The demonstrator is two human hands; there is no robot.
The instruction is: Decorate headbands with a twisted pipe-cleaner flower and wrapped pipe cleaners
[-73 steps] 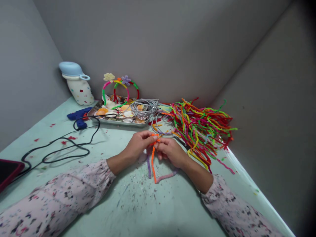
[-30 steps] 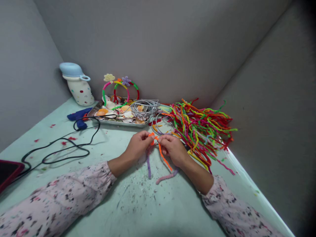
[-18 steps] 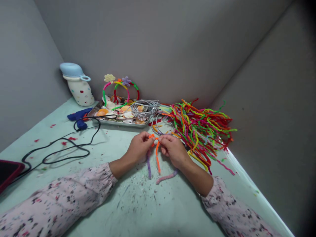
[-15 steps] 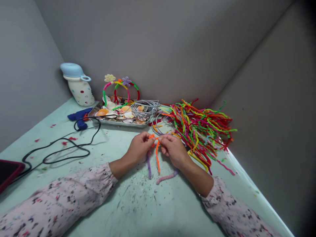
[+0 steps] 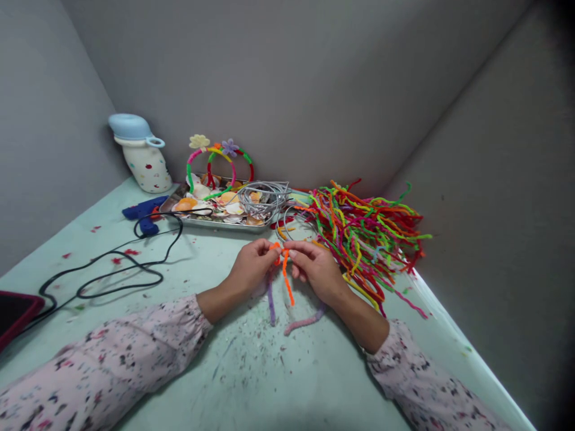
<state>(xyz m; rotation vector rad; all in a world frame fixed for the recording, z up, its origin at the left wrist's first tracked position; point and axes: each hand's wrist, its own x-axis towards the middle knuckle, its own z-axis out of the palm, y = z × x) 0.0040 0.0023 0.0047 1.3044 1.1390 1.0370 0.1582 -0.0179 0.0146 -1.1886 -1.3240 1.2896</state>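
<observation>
Between my two hands is an orange pipe cleaner [image 5: 288, 283], bunched into small bends at its upper end, with a loose tail hanging down. My left hand [image 5: 251, 264] pinches the bunched end between thumb and forefinger. Close against it on the right, my right hand [image 5: 318, 269] pinches the same pipe cleaner near the top of the tail. A purple pipe cleaner [image 5: 271, 302] shows below my left hand. On the table under my right hand lies a pink and purple pipe cleaner [image 5: 303, 323], partly hidden by the hand.
A metal tray [image 5: 215, 224] of seashells holds coiled grey wire [image 5: 265, 197] and two pipe-cleaner hoops [image 5: 211, 149] with flowers. Right of it lies a heap of colourful pipe cleaners [image 5: 363, 221]. Leftward are a blue glue gun [image 5: 144, 211], its black cable [image 5: 164, 257], a bottle [image 5: 146, 161] and a phone [image 5: 15, 311].
The orange tail has grown shorter and its lower end has swung away from the pink pipe cleaner. My right fingers have shifted slightly along it; my left hand stays nearly still.
</observation>
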